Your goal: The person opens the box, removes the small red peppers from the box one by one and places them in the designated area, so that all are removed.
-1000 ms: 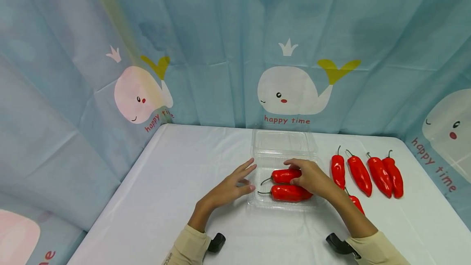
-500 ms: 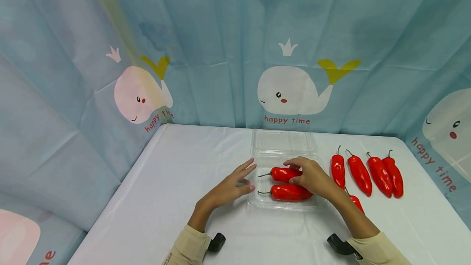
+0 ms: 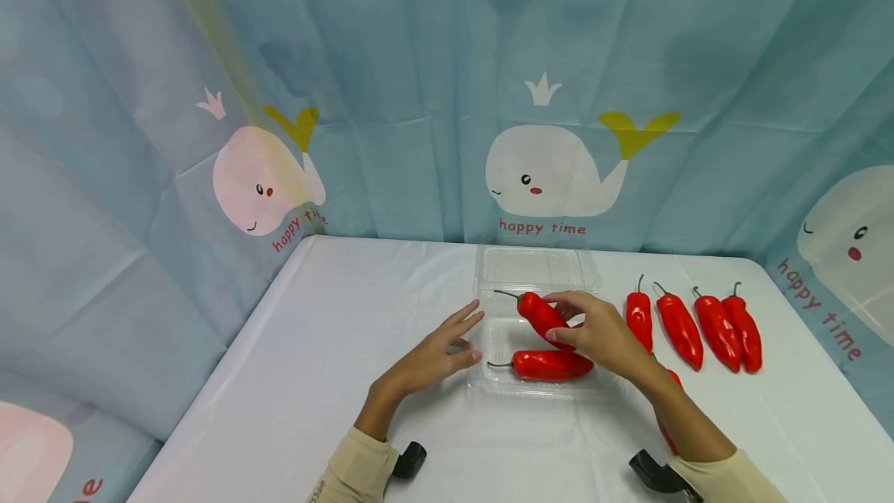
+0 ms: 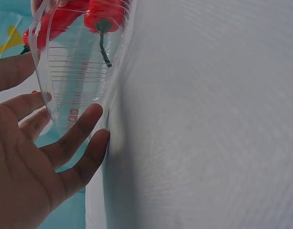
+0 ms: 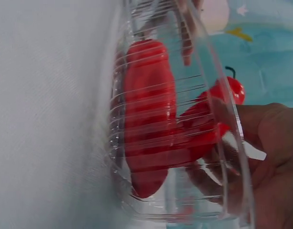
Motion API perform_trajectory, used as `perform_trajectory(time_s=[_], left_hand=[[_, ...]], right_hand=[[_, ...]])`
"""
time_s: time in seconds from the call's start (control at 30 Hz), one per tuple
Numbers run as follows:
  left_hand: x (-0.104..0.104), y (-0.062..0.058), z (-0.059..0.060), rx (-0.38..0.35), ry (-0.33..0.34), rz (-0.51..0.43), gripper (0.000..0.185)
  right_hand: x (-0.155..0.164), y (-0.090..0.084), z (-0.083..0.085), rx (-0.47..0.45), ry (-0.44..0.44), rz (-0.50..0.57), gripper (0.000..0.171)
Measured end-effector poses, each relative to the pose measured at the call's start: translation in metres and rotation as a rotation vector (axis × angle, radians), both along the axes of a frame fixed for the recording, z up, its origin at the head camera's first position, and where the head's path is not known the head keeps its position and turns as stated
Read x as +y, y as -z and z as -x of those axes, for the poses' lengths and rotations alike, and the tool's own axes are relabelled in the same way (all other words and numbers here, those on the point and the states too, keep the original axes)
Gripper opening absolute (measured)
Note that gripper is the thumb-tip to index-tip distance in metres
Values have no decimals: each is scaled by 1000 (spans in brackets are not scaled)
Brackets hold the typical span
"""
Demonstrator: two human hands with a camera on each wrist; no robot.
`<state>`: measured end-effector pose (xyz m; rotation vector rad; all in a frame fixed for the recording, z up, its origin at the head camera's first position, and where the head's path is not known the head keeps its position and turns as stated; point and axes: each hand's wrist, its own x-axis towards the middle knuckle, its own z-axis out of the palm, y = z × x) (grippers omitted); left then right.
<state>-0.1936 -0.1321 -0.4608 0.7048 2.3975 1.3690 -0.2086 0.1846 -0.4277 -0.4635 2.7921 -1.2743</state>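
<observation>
A clear plastic clamshell box (image 3: 497, 341) lies on the table with its lid (image 3: 534, 266) folded back. One red chili pepper (image 3: 552, 365) lies in its near half, stem to the left. Over the far half, my right hand (image 3: 597, 332) pinches a second red pepper (image 3: 538, 313) between thumb and fingers; its stem end is raised and its tip slants down to the right. My left hand (image 3: 436, 352) has its fingers spread at the box's left side, and in the left wrist view the fingertips (image 4: 96, 117) reach right to the clear wall (image 4: 72, 71).
Several more red peppers (image 3: 679, 331) lie to the right of the box, stems pointing away. Another pepper (image 3: 667, 433) is partly hidden under the right forearm. A blue whale-print curtain (image 3: 398, 99) hangs behind the white table (image 3: 314, 379).
My right hand has lifted the far pepper off the box's bottom and tilted it, stem end up. The left hand and the near pepper have stayed in place.
</observation>
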Motion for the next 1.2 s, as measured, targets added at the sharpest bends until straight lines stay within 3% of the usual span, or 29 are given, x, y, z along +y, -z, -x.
perform_trajectory(time_s=[0.33, 0.63, 1.2], left_hand=[[-1, 1, 0, 1, -2, -6, 70], [-1, 1, 0, 2, 0, -7, 70], [-1, 0, 0, 1, 16, -9, 71]], right_hand=[[6, -15, -9, 53, 53, 55, 64], [16, -28, -20, 10, 66, 110, 65], [47, -34, -42, -42, 87, 152, 65]])
